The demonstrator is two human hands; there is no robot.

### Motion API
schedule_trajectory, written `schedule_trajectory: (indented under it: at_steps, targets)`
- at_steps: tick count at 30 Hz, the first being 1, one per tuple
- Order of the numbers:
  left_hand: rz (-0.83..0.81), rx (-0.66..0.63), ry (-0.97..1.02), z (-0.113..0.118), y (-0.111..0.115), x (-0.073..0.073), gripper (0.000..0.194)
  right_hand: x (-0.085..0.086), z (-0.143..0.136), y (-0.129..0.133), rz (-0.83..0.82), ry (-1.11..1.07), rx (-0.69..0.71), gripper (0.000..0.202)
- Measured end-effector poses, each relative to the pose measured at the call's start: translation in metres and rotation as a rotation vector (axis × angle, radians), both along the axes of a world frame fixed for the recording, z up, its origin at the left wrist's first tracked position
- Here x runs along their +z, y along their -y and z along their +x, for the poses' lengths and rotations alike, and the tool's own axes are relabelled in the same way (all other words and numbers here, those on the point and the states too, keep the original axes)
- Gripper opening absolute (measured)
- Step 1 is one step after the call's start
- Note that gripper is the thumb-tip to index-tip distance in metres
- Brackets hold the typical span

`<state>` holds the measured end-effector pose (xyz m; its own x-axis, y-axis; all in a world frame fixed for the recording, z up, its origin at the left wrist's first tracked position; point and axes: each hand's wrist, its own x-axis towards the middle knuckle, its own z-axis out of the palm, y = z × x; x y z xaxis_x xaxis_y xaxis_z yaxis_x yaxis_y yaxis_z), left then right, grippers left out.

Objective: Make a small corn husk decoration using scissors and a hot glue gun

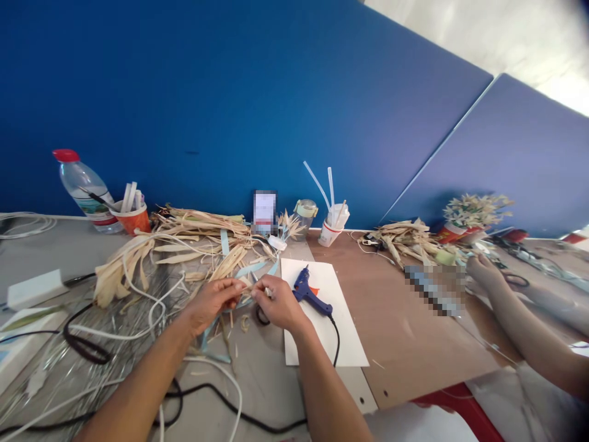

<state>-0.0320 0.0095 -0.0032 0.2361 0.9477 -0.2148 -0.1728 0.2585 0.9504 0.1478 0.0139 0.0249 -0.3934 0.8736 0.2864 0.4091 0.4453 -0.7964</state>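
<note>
My left hand and my right hand meet over the grey table, fingertips pinched close together. Between them is a small pale piece of dried corn husk, partly hidden by the fingers. Beneath my right hand shows the black handle loop of what looks like scissors. Just to the right, a blue hot glue gun rests on a white sheet. Dried corn husks and light blue strips lie behind my hands.
White and black cables cross the table at left. At the back stand a water bottle, an orange cup, a phone, a jar and a cup with glue sticks. A co-worker's arm reaches in at right.
</note>
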Motion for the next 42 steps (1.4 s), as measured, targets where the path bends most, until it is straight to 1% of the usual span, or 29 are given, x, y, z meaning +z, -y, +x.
schedule_trajectory:
  at_steps: [3,7,9,14,17,20,22,23,24,26,27,29,30,32,37,39,42]
  targets:
    - [0.023,-0.092,-0.096,-0.001,0.001,0.001,0.024,0.001,0.002,0.000,0.009,0.012,0.020,0.012]
    - [0.054,-0.120,-0.158,-0.001,0.002,0.002,0.025,0.000,0.004,-0.001,0.013,0.005,0.020,0.012]
    - [0.082,-0.107,-0.203,0.001,0.002,0.003,0.025,-0.001,0.005,-0.001,0.005,0.002,0.011,0.012]
    - [0.188,-0.024,-0.349,0.007,0.002,0.008,0.027,-0.003,0.004,-0.001,-0.020,0.018,-0.007,0.011]
    - [0.211,-0.007,-0.378,0.009,0.003,0.011,0.028,-0.004,0.003,-0.002,-0.041,0.032,-0.009,0.010]
    - [0.189,-0.008,-0.348,0.009,0.002,0.009,0.029,-0.005,0.004,-0.005,-0.013,-0.031,-0.064,0.010]
    - [0.159,0.035,-0.296,0.007,0.001,0.005,0.030,-0.005,0.005,-0.007,0.014,-0.152,-0.137,0.010]
    - [0.140,0.074,-0.252,0.006,0.000,0.002,0.031,-0.005,0.005,-0.008,-0.004,-0.223,-0.165,0.010]
    - [0.117,0.119,-0.195,0.005,-0.001,-0.001,0.031,-0.005,0.006,-0.008,-0.051,-0.293,-0.178,0.012]
    - [0.065,0.189,-0.051,0.003,-0.004,-0.005,0.030,-0.005,0.003,-0.008,-0.186,-0.396,-0.158,0.015]
    - [0.042,0.204,0.016,0.003,-0.004,-0.006,0.029,-0.006,0.001,-0.007,-0.246,-0.423,-0.132,0.015]
    - [0.011,0.208,0.104,0.004,-0.004,-0.007,0.028,-0.009,-0.006,-0.004,-0.309,-0.431,-0.074,0.016]
    - [0.004,0.210,0.120,0.005,-0.004,-0.006,0.028,-0.010,-0.010,-0.002,-0.321,-0.425,-0.050,0.016]
    - [0.002,0.214,0.127,0.009,-0.001,-0.004,0.027,-0.014,-0.017,0.000,-0.352,-0.448,-0.045,0.016]
    - [0.020,0.206,0.138,0.021,0.005,0.002,0.026,-0.023,-0.026,-0.001,-0.458,-0.612,-0.185,0.017]
    - [0.026,0.214,0.135,0.023,0.006,0.003,0.026,-0.024,-0.027,-0.002,-0.450,-0.616,-0.214,0.017]
    - [0.034,0.217,0.118,0.024,0.006,0.002,0.025,-0.023,-0.026,-0.003,-0.378,-0.532,-0.242,0.016]
